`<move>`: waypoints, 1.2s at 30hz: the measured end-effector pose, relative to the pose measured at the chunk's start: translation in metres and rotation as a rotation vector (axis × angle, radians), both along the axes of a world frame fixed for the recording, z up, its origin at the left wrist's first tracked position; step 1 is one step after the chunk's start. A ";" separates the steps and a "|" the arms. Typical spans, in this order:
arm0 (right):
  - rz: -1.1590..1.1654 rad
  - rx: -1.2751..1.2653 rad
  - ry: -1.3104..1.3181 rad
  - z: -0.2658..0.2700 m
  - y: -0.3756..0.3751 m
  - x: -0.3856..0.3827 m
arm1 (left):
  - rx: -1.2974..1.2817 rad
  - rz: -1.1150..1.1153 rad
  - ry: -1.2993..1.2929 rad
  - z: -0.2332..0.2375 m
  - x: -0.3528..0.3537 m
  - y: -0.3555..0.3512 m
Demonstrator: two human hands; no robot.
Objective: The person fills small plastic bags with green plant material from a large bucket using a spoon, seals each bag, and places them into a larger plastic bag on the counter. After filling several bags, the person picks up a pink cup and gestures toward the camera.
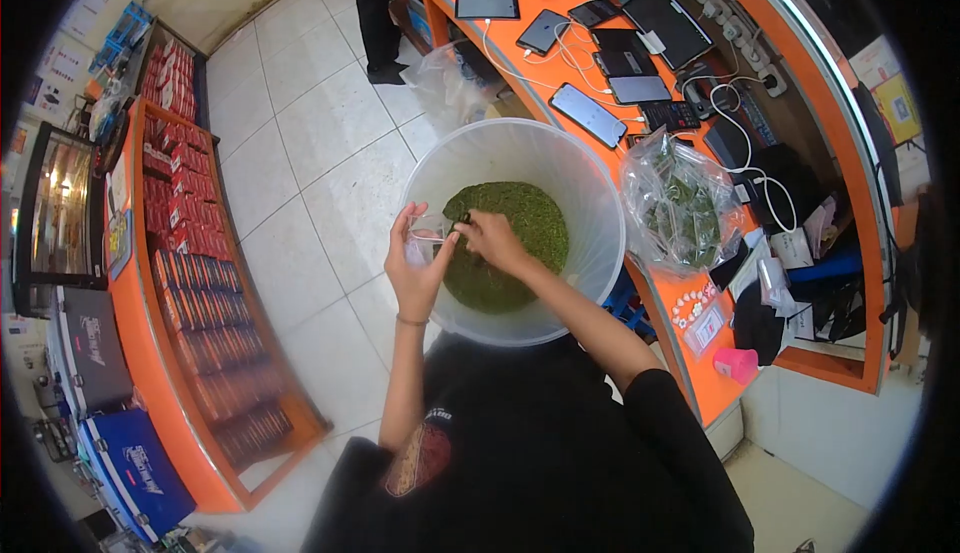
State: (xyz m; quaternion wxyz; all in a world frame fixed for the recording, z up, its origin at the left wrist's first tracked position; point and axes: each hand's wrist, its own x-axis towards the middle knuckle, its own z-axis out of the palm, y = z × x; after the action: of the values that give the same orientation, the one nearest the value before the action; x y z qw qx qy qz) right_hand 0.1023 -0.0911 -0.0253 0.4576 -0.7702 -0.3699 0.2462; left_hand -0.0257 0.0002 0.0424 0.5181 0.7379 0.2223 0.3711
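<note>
The left hand (415, 265) pinches a small clear bag (424, 240) at the tub's (608, 218) nine o'clock. The right hand (490, 240) bunches its fingers at the bag's three o'clock, hold unclear; green flakes (538, 253) lie beyond at three.

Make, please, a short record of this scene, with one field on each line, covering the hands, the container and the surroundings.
Left hand: the left hand holds a small clear bag
Right hand: the right hand has its fingertips together close to the bag; what they grip is unclear
Container: large translucent bucket beneath both hands
Contents: loose green flakes, partly filling it
Person's right: orange counter with phones, a pink cup and a large clear bag with green contents
Person's left: orange-framed display case
Floor: pale tiles
</note>
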 end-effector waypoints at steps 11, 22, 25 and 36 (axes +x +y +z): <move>-0.413 0.199 0.834 0.008 -0.044 0.020 | -0.029 -0.025 0.043 0.007 -0.001 -0.001; -0.779 0.721 0.421 0.123 -0.110 0.012 | 0.364 -0.070 0.231 0.021 0.021 -0.009; -0.687 0.830 0.111 0.145 -0.096 -0.022 | 0.371 -0.138 0.270 0.013 0.030 -0.018; -0.652 0.923 -0.066 0.127 -0.118 -0.026 | 0.245 -0.174 0.299 0.012 0.042 -0.029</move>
State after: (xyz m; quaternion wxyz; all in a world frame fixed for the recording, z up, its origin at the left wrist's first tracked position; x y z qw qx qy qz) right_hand 0.0758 -0.2094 0.1018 0.7875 -0.5720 -0.1962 -0.1194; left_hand 0.0158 -0.0292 0.0541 0.4157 0.8587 0.1853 0.2353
